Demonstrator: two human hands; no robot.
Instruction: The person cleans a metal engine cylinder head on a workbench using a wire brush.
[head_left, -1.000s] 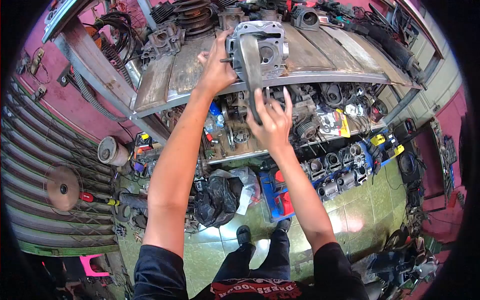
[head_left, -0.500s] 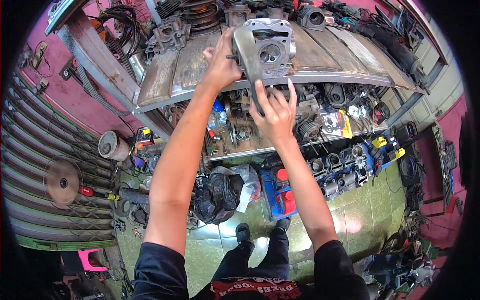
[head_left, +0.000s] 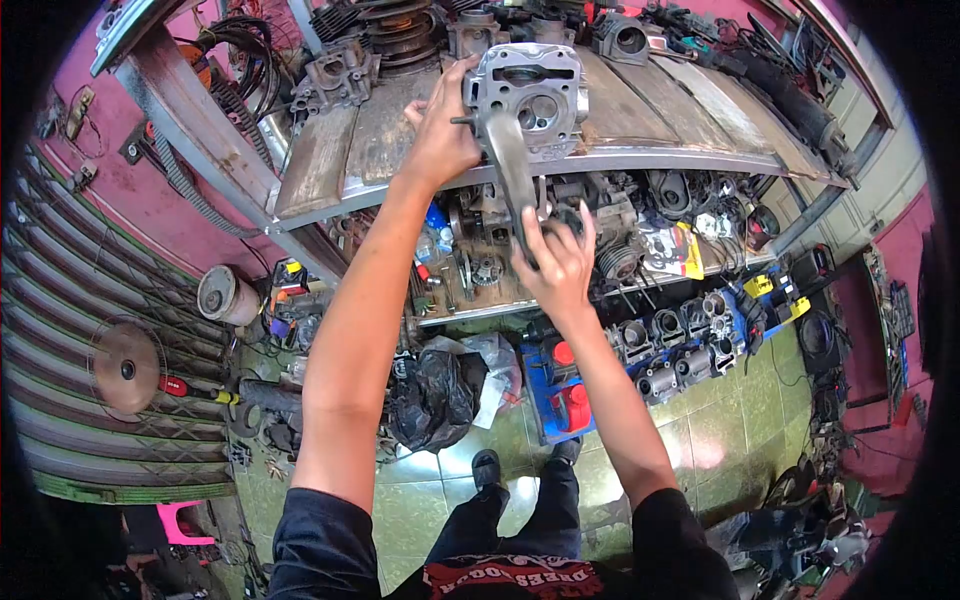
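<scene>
Near the front edge of the wooden workbench (head_left: 640,105), a grey metal cylinder head (head_left: 557,92) is held with its flat face and round combustion chamber turned toward me. My left hand (head_left: 440,135) grips it from the left side, fingers wrapped around the edge. In my right hand (head_left: 558,265) is a flat metal file (head_left: 513,165), the fingers closed around its handle below the bench edge. The blade points up and blurs with motion, its tip overlapping the lower left of the head's face.
Used engine parts (head_left: 340,75) line the back of the bench. A lower shelf (head_left: 470,300) holds more parts and small tools. On the floor are a blue tray (head_left: 548,415) with red bottles and a black plastic bag (head_left: 435,400). A fan (head_left: 128,368) stands left.
The file has slid down toward me across the cylinder head's face, uncovering its upper left part. My right hand has lowered with it; my left hand keeps its grip.
</scene>
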